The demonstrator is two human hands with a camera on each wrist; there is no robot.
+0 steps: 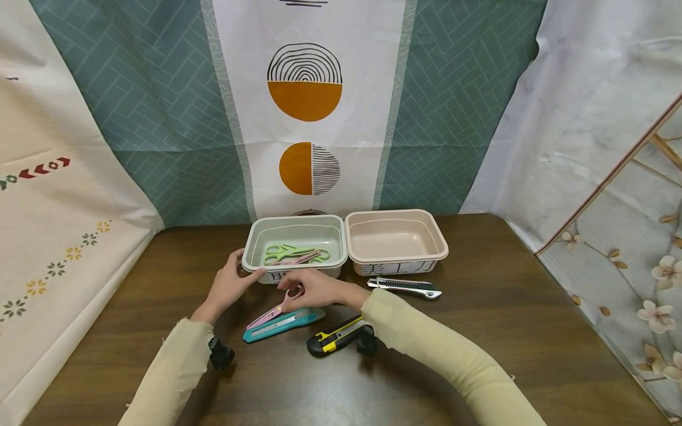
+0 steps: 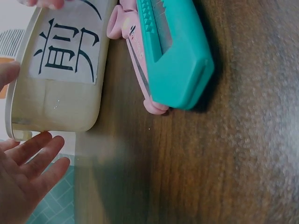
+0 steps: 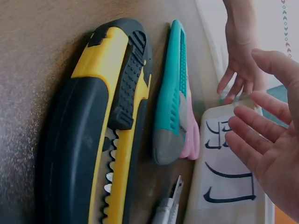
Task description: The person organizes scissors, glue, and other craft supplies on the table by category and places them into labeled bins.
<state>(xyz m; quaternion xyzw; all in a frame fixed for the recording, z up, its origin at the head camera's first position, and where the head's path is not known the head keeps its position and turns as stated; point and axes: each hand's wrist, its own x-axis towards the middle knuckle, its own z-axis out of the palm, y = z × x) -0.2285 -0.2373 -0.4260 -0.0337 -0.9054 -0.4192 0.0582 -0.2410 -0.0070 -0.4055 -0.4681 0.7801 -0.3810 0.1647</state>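
Note:
My left hand [image 1: 229, 284] rests at the left end of a pale green box [image 1: 298, 220], thumb by the front rim and fingers extended along its end wall. My right hand [image 1: 314, 288] hovers in front of that box, over the handle end of pink scissors [image 1: 263, 318]; in the right wrist view its fingers [image 3: 254, 135] are spread and relaxed, holding nothing. The scissors lie on the table alongside a teal utility knife [image 1: 285, 324], which partly covers them in the wrist views. Green-handled scissors [image 1: 277, 254] and a pinkish pair [image 1: 301, 258] lie inside the green box.
A beige-pink box [image 1: 391, 251] stands right of the green one, both with labels in black characters. A white utility knife [image 1: 405, 286] lies before it. Nearer me, a yellow-and-black utility knife [image 1: 335, 337] lies partly under my right forearm. A patterned curtain [image 1: 176, 118] hangs behind.

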